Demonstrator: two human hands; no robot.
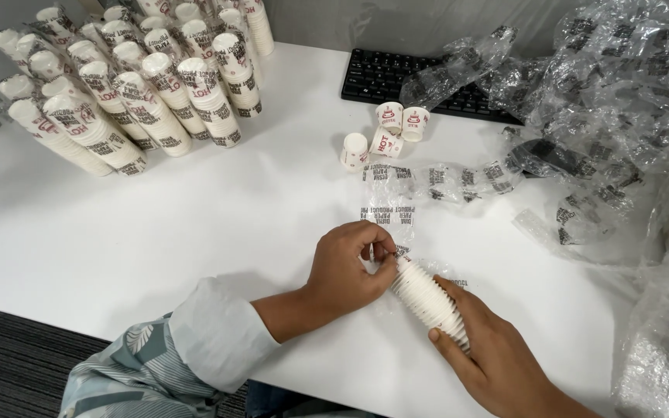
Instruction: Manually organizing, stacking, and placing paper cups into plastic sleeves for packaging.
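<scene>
The cup stack (427, 298) lies on its side on the table (195, 224), near the front edge, right under both hands. The left hand (346, 267) is pinched shut at the stack's top end, fingertips closed on the rim of the end cup or on the film there (too small to tell which). The right hand (497, 356) is wrapped around the lower end, clamped on it from underneath.

To do this well, I'd judge: keep the right hand firm but not crushing, since thin paper walls dent easily, and let the left pull straight along the stack's axis rather than sideways, so the nested cups don't fan apart.

The stack itself is white, tightly nested, its rims showing as fine ribs along the length. A clear printed sleeve (387, 203) trails away from its top end, flat on the table.

Further out, four loose cups (385, 133) sit just beyond the sleeve, two upright and two tipped. Wrapped stacks (133, 77) crowd the far left corner. A black keyboard (389, 76) lies at the back, half buried under crumpled wrappers (613, 101) heaped on the right.
</scene>
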